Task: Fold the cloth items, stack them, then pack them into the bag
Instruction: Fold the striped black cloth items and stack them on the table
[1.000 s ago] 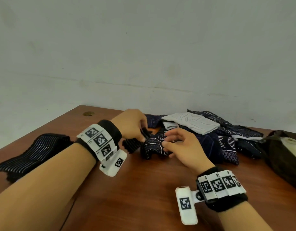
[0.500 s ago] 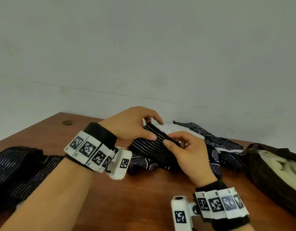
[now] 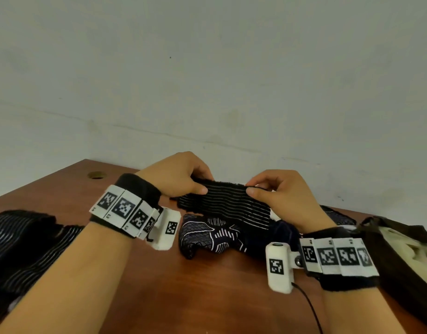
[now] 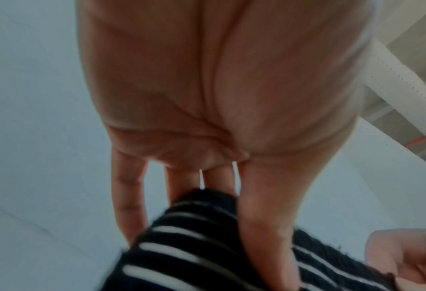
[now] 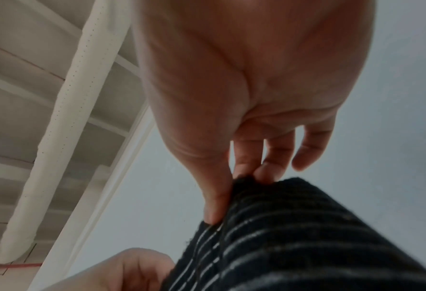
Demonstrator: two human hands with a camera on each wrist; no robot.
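Observation:
A black cloth with thin white stripes (image 3: 225, 203) hangs stretched between both hands above the table. My left hand (image 3: 183, 175) pinches its left top corner, thumb in front and fingers behind. My right hand (image 3: 275, 189) pinches the right top corner the same way. The left wrist view shows the striped cloth (image 4: 194, 246) under the thumb. In the right wrist view thumb and fingertips nip the cloth's edge (image 5: 281, 226). Below lies a pile of dark patterned cloths (image 3: 214, 235). A dark bag (image 3: 400, 261) with a pale lining lies open at the right.
A striped dark cloth (image 3: 24, 239) lies folded at the left on the brown wooden table (image 3: 195, 297). A round hole (image 3: 96, 175) marks the table's far left corner. A pale wall rises behind. A thin cable (image 3: 308, 307) trails from the right wrist camera.
Both hands have lifted the striped cloth off the pile and moved apart, pulling it flat between them. The view has tilted upward.

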